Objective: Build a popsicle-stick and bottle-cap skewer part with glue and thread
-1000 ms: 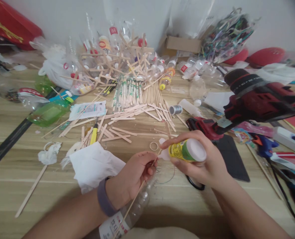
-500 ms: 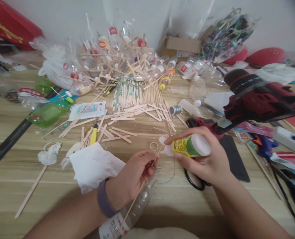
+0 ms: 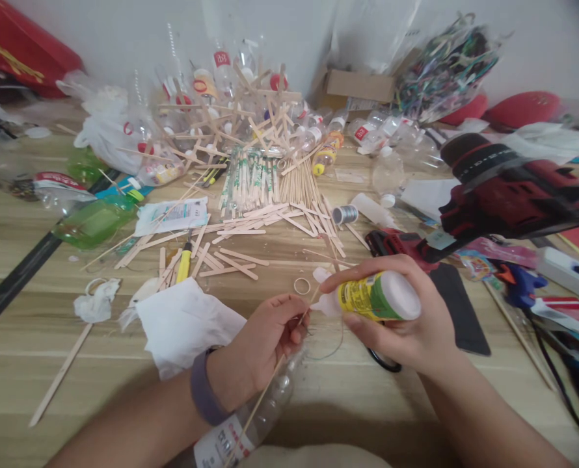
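Near the front of the counter [image 3: 138,390], the left hand [image 3: 265,341] is pinching a thin stick [image 3: 260,398] that slants over a clear bottle [image 3: 280,395]. The right hand [image 3: 409,331] has its fingers wrapped around a squeeze bottle [image 3: 375,296], tipped sideways with the nozzle right at the stick (can't tell if they're touching, tbh). Small ring [image 3: 295,283] just beyond the left hand, drill [image 3: 509,192] off to the right.
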The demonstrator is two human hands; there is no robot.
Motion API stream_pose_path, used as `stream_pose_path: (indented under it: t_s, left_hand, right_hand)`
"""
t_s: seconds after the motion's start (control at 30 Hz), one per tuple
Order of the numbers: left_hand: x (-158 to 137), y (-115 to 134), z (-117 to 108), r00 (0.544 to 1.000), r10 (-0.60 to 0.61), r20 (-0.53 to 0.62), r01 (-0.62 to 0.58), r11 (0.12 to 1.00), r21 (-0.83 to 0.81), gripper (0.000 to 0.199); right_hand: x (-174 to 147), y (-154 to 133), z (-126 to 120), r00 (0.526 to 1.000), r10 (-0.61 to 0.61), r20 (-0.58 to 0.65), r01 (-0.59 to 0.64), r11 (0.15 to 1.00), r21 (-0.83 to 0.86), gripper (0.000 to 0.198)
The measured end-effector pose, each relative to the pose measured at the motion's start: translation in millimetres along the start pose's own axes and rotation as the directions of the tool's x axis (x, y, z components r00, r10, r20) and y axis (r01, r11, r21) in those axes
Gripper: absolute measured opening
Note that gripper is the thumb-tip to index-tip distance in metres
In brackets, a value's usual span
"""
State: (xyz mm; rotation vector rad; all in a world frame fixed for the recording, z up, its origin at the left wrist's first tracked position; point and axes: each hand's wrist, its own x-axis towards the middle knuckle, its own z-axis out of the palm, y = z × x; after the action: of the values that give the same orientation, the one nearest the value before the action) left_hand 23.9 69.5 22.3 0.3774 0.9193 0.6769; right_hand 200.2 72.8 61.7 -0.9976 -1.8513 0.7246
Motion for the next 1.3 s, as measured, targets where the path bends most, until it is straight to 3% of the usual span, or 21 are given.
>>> stream_pose_path:
  t_s: [1.3]
  left_hand:
    - [-0.3,-0.5,-0.2,1.0,0.004,0.016,-0.003,0.999,-0.05,0.016]
  right_hand:
    - [-2.8,3.4,1.7,0.999,-0.049,0.009,0.049,0.999,-0.011,0.04]
